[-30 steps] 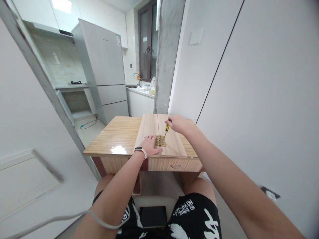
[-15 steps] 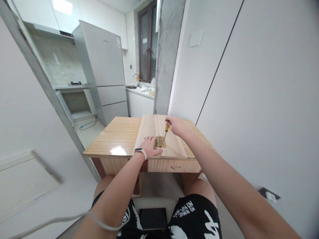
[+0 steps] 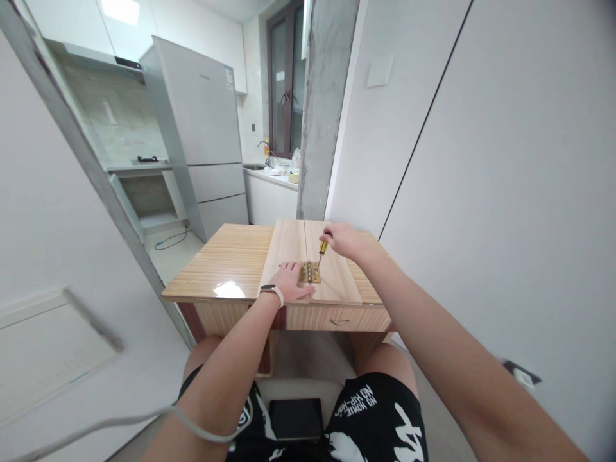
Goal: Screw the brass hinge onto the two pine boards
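Observation:
Two light wooden boards lie side by side on a small wooden table. A brass hinge sits across their seam. My left hand, a white band on its wrist, lies flat with fingers stretched out on the left board, touching the hinge's left side. My right hand is closed round a screwdriver with a yellow handle. The screwdriver stands tilted, with its tip down on the hinge's right leaf.
The table has a drawer facing my knees. A white wall stands close on the right and a concrete pillar behind the table. A fridge and kitchen counter are beyond. A dark phone rests on the seat between my legs.
My right hand has shifted very slightly on the screwdriver handle; the tip stays on the hinge. My left hand stays flat on the board.

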{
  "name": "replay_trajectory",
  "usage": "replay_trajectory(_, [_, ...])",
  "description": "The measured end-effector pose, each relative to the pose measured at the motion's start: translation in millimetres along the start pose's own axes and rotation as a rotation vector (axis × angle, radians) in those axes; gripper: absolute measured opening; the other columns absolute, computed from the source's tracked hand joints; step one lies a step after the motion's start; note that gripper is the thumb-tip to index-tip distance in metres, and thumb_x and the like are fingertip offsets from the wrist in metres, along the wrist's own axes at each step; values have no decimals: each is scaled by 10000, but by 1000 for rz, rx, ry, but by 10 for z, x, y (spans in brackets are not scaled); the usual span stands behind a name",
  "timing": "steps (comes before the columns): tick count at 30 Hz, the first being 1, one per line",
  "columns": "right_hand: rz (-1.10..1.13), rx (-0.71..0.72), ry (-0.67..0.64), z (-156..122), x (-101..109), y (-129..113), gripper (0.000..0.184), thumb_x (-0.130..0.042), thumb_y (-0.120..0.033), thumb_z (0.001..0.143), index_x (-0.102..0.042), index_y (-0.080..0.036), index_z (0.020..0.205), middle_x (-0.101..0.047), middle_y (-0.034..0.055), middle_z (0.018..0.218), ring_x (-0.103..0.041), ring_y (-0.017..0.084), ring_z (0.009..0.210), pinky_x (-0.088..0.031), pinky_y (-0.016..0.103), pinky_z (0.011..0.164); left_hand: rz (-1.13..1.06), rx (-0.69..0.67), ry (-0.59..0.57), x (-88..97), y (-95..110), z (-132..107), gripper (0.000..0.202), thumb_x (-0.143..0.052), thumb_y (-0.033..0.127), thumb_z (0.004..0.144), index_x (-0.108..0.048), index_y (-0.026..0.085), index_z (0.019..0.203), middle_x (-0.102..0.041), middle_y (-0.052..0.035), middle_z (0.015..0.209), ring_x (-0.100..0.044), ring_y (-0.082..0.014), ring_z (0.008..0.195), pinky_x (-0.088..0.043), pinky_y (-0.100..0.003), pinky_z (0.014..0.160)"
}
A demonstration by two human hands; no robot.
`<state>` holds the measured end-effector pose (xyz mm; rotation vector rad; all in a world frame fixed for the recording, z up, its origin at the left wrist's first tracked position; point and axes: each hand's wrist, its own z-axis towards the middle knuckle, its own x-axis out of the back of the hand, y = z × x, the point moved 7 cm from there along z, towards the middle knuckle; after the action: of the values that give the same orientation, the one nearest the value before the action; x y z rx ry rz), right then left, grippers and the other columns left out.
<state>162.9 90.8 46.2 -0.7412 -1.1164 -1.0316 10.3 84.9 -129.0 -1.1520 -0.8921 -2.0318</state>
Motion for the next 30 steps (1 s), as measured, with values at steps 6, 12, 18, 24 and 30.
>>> replay_trajectory(6, [-126, -79, 33, -65, 14, -56, 496, -449, -564, 1043, -739, -163, 1081, -739, 171, 1105, -675, 267, 1034, -460, 321, 865, -6, -4, 6, -13, 4, 3, 893, -589, 800, 810, -476, 161, 1424, -586, -179, 1370, -503, -375, 1283, -364, -499, 1121])
replay_trajectory(12, [-75, -47, 79, -86, -4, -108, 354, -533, -464, 1033, -736, -182, 965, -731, 132, 1050, -665, 237, 1003, -449, 298, 856, -9, 4, 0, -16, 11, 3, 904, -578, 812, 808, -478, 158, 1424, -587, -183, 1367, -504, -377, 1283, -363, -500, 1120])
replay_trajectory(18, [58, 9, 125, -113, -75, -60, 172, -595, -253, 1001, -701, -193, 1122, -737, 93, 1123, -669, 208, 1035, -456, 277, 886, -11, 11, -1, -11, 12, 7, 895, -598, 795, 804, -467, 173, 1435, -585, -173, 1376, -506, -377, 1283, -364, -499, 1121])
replay_trajectory(24, [185, 25, 82, -144, -53, -8, 294, -527, -158, 1000, -705, -204, 1230, -744, 70, 1218, -680, 195, 1098, -461, 271, 959, 4, 10, -8, -18, 5, 6, 895, -570, 812, 805, -478, 167, 1418, -592, -180, 1346, -514, -378, 1267, -364, -499, 1114])
replay_trajectory(30, [180, -1, 99, -186, 13, -28, 250, -566, -175, 985, -700, -227, 1190, -755, 54, 1159, -681, 191, 1039, -465, 269, 908, 5, 27, -13, -32, -19, 3, 921, -574, 816, 797, -448, 170, 1442, -588, -183, 1359, -514, -385, 1268, -379, -512, 1098])
